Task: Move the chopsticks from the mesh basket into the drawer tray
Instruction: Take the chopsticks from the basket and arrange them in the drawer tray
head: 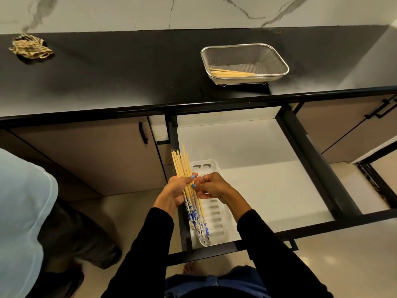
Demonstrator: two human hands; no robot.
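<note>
Midway: left hand grips a chopstick bundle over the drawer tray, right hand pinching one; more chopsticks lie in the mesh basket.

1 head view, steeply down and forward, close over the open drawer, counter beyond

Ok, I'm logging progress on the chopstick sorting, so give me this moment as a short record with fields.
left hand: grips a bundle of chopsticks above the tray's left edge
right hand: fingers at the bundle, grip unclear
drawer: open
tray: white, slotted, at the drawer's left side
mesh basket: on the black counter, some chopsticks left inside
cloth: crumpled, far left of the counter
</note>
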